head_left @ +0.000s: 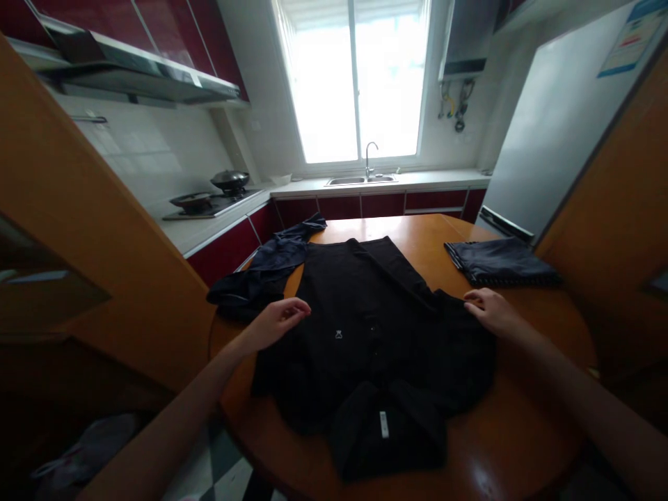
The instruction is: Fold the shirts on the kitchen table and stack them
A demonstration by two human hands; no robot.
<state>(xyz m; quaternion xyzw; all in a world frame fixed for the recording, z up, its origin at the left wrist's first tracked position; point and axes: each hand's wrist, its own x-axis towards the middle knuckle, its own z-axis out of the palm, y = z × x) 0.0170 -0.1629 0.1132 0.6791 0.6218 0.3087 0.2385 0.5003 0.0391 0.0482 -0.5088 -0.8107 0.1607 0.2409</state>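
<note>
In the kitchen, with a bright window behind, a round wooden desk carries dark clothes. The black shirt lies spread in the middle, its collar toward the person and its hem toward the window. The left hand is over the side of the shirt, fingers loosely bent, and I see no cloth gripped in it. The right hand has its fingertips at the edge of a sleeve; whether they pinch it, I cannot tell.

In my judgement, a pull from this sleeve alone could turn the shirt crooked, because the other side seems to be unheld. The ridges in the cloth could become creases if they are pressed without smoothing. At the left, the loose dark-blue garment is close to the shirt and at the desk's edge, so a wide sweep could push it down. The folded pile, near the right hand, could be disturbed by a careless elbow.
</note>
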